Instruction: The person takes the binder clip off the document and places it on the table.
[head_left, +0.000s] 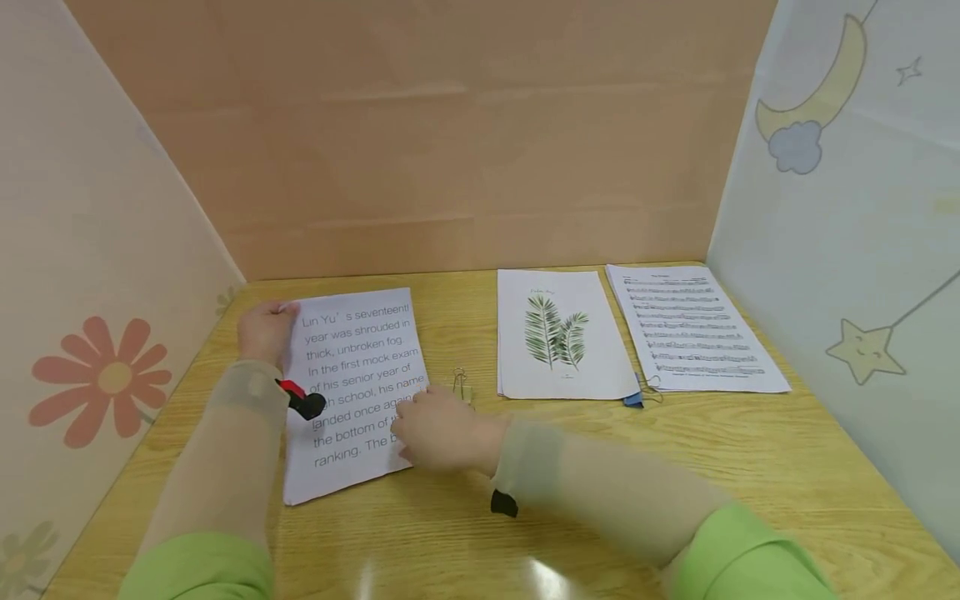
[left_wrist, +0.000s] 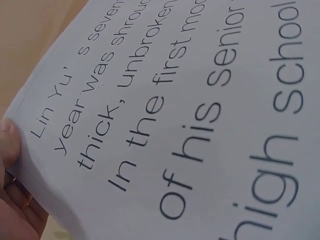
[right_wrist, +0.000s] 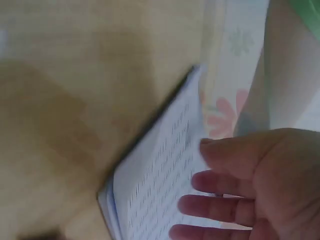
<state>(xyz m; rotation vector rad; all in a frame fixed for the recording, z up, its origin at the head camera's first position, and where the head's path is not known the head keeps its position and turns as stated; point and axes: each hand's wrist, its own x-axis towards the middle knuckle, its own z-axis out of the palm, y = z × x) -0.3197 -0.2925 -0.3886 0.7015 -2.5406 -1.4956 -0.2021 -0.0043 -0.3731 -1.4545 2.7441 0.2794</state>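
Note:
My left hand (head_left: pixel 264 335) grips the upper left corner of a stack of white sheets (head_left: pixel 360 333) printed with large English text. In the left wrist view, the thumb lies on top of the paper and the fingers are behind it. The stack is tilted, its left side raised off the table. My right hand (head_left: pixel 442 432) is at the lower right edge of the stack, its fingers loosely bent and apart. Seen from the right wrist, the fingers (right_wrist: pixel 215 207) hold nothing; whether they touch the paper is unclear. Just beyond this hand lies a yellowish binder clip (head_left: pixel 466 393), partly hidden.
Right of centre lies a stack with a green leaf print (head_left: pixel 557 333). Beside it are sheet-music pages (head_left: pixel 690 329). A blue binder clip (head_left: pixel 633 399) sits near their lower edges. Patterned walls (head_left: pixel 90 250) enclose the wooden table (head_left: pixel 600 467) at both sides.

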